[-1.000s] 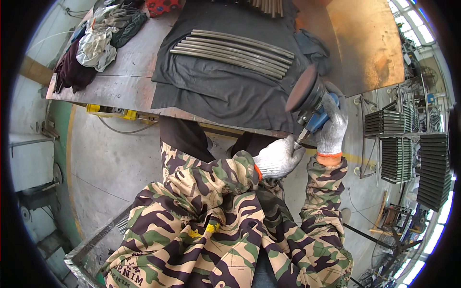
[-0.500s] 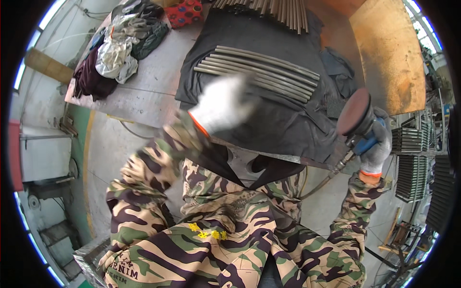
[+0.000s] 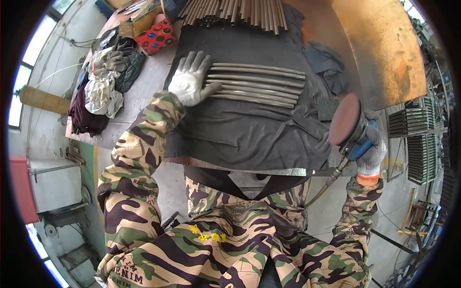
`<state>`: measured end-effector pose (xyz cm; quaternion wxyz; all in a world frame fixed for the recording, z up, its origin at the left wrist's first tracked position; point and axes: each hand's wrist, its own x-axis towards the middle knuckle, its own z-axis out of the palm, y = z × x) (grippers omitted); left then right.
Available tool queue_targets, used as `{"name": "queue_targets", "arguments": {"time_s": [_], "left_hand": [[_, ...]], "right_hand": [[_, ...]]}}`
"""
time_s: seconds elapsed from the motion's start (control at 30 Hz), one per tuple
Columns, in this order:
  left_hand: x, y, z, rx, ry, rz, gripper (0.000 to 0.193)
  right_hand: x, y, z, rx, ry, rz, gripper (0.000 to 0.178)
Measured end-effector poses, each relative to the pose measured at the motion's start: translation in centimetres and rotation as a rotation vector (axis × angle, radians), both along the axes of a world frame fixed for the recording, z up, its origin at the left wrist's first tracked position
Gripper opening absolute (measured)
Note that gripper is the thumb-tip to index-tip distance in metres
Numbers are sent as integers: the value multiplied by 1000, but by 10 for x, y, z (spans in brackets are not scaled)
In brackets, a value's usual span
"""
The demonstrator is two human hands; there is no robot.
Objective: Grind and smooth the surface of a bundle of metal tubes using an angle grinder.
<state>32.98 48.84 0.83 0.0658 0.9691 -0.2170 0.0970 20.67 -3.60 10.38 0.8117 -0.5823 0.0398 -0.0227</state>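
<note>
My left hand [image 3: 190, 80], in a white and grey work glove, lies flat with fingers spread at the left ends of several metal rods [image 3: 257, 82]. The rods lie side by side on a dark cloth [image 3: 221, 132] over the table. My right hand [image 3: 373, 144], gloved too, is wrapped round a blue handheld disc sander [image 3: 360, 145]. Its round reddish-brown sanding disc [image 3: 345, 120] is tilted up beside the cloth's right edge. A hose [image 3: 331, 180] runs down from the sander toward my lap.
More rods [image 3: 235, 13] are bunched at the table's far side. Rags [image 3: 103, 84] and a red patterned cloth [image 3: 156, 38] lie at the left. A dark crumpled cloth [image 3: 326, 65], a dark pad [image 3: 327, 109] and an upright board [image 3: 384, 48] are on the right. Racks of rods [image 3: 422, 158] stand beyond.
My left hand has moved left and away from me, from a blur over the cloth to the rods' left ends. The right hand still holds the sander. The view has shifted slightly.
</note>
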Motion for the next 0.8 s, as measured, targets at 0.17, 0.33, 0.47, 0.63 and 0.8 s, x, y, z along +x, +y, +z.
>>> {"name": "queue_targets", "arguments": {"time_s": [0.17, 0.33, 0.47, 0.63, 0.8], "left_hand": [[-41, -23, 20, -143, -43, -88, 35], [-39, -40, 22, 4, 95, -34, 29], [-38, -48, 25, -19, 143, -1, 31], [-51, -46, 23, -37, 25, -123, 27], [-56, -55, 34, 244, -5, -157, 20]], "right_hand": [[-6, -2, -4, 65, 33, -34, 52], [-2, -8, -7, -279, 8, -98, 53], [-3, 5, 1, -37, 19, -50, 52], [-3, 19, 14, -161, -2, 4, 49], [-3, 37, 27, -464, -26, -23, 36]]}}
